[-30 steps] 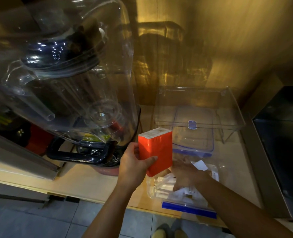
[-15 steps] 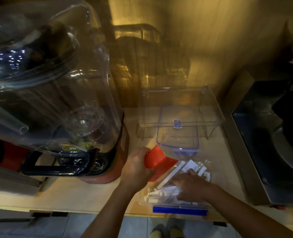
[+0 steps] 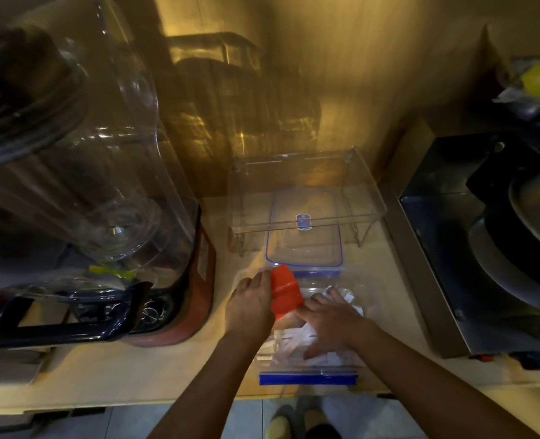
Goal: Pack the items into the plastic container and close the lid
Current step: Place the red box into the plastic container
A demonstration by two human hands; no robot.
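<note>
A clear plastic container (image 3: 362,359) with a blue latch along its front edge (image 3: 308,378) sits near the counter's front edge. Inside it lie several white packets (image 3: 319,356). My left hand (image 3: 249,307) grips an orange box (image 3: 286,291) and holds it tilted at the container's left rear corner. My right hand (image 3: 330,321) lies flat, fingers spread, on the white packets inside the container. The clear lid with blue rim (image 3: 303,245) rests just behind the container, partly under a clear stand.
A large blender (image 3: 81,185) with a clear cover and red base stands at the left. A clear acrylic stand (image 3: 306,191) sits at the back. A dark metal appliance (image 3: 484,242) fills the right. The wooden counter's edge (image 3: 135,397) runs along the front.
My left hand has lowered the orange box from above the counter down into the container's left rear corner and tilted it. My right hand stayed on the white packets.
</note>
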